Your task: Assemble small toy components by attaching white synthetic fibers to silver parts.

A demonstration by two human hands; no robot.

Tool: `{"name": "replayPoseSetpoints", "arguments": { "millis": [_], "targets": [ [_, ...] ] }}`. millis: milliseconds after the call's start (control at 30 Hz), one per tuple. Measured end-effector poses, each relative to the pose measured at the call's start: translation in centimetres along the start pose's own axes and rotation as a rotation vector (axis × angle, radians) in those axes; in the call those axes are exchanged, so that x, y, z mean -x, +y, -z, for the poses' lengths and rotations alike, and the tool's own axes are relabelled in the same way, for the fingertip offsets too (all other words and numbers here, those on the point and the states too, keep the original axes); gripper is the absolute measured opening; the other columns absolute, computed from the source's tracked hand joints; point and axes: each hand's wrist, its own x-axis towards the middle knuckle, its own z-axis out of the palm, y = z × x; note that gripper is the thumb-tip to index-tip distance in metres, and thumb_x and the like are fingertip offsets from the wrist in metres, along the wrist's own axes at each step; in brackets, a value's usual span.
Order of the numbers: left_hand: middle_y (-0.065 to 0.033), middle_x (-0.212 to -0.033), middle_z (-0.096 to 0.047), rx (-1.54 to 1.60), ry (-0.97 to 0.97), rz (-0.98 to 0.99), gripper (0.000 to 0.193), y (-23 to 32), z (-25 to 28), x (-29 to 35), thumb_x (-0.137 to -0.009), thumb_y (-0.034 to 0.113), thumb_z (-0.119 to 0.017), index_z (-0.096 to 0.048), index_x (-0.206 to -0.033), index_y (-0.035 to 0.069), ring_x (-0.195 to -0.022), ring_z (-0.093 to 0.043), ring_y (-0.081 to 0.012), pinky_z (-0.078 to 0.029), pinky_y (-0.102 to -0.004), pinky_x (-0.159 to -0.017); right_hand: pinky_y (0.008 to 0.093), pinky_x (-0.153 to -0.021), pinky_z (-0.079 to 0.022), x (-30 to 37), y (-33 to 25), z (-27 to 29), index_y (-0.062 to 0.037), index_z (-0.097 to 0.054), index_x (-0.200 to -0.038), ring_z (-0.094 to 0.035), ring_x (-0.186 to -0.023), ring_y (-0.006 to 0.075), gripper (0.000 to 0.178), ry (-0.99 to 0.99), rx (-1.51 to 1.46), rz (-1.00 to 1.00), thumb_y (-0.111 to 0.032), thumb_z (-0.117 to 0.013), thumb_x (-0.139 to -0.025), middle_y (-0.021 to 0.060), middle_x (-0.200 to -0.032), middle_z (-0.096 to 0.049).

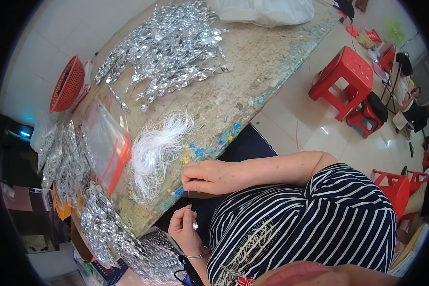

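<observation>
My left hand (185, 229), with a bracelet at the wrist, is closed in a pinch on a thin thread (188, 198). A small shiny silver bead (195, 226) shows at its fingers. Just above it my right hand (205, 177) is also closed, pinching the other end of the short, taut thread by the table's edge. A loose hank of white thread (152, 150) lies on the table (252, 62) beside my right hand. Farther back is a big pile of silver beaded strands (171, 45).
More silver strands (105, 221) hang over the table's left edge, near a clear plastic bag (102, 138) with a red edge. A red basket (67, 85) leans at the far left. A white bag (267, 10) lies at the back; red stools (345, 76) stand right.
</observation>
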Motion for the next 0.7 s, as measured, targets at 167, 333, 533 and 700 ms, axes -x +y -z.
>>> {"name": "replayPoseSetpoints", "arguments": {
  "millis": [167, 333, 533, 700],
  "targets": [
    [-0.0034, -0.074, -0.060, -0.046, 0.031, -0.017, 0.009, 0.1, 0.4, 0.5, -0.084, 0.003, -0.059, -0.063, -0.089, -0.004, -0.064, -0.051, -0.0075, -0.041, -0.0190, -0.062, 0.0380, -0.069, -0.043, -0.2, 0.3, -0.2, -0.0028, -0.051, -0.083, -0.055, -0.077, 0.0305, 0.018, 0.002, 0.043, 0.065, -0.020, -0.052, -0.087, 0.0133, -0.081, -0.054],
    [-0.0043, -0.077, -0.062, -0.104, 0.059, -0.004, 0.009, 0.4, 0.8, -0.1, -0.083, 0.004, -0.061, -0.064, -0.088, -0.002, -0.065, -0.051, -0.0074, -0.041, -0.0188, -0.061, 0.0330, -0.069, -0.046, 0.0, 0.8, 0.5, -0.0041, -0.054, -0.087, -0.057, -0.077, 0.0254, 0.013, 0.012, 0.230, -0.026, -0.017, -0.053, -0.088, 0.0109, -0.081, -0.056],
    [-0.0016, -0.077, -0.062, 0.037, 0.082, -0.035, 0.010, 0.8, 0.4, -0.6, -0.081, 0.004, -0.064, -0.066, -0.090, 0.000, -0.067, -0.055, -0.0059, -0.042, -0.0178, -0.059, 0.0202, -0.065, -0.045, -0.3, -0.4, 0.9, -0.0050, -0.051, -0.093, -0.053, -0.070, 0.0063, 0.014, -0.095, -0.441, -0.445, -0.017, -0.045, -0.095, 0.0011, -0.080, -0.056],
    [-0.0007, -0.077, -0.062, 0.151, 0.080, -0.055, 0.008, 0.5, 0.4, -0.3, -0.082, 0.004, -0.064, -0.065, -0.089, 0.000, -0.069, -0.055, -0.0047, -0.041, -0.0169, -0.060, 0.0199, -0.066, -0.043, -1.0, -0.6, -0.2, -0.0057, -0.051, -0.092, -0.051, -0.071, 0.0061, 0.015, -0.155, -0.586, -0.437, -0.019, -0.045, -0.096, 0.0036, -0.086, -0.058]
  ]
}}
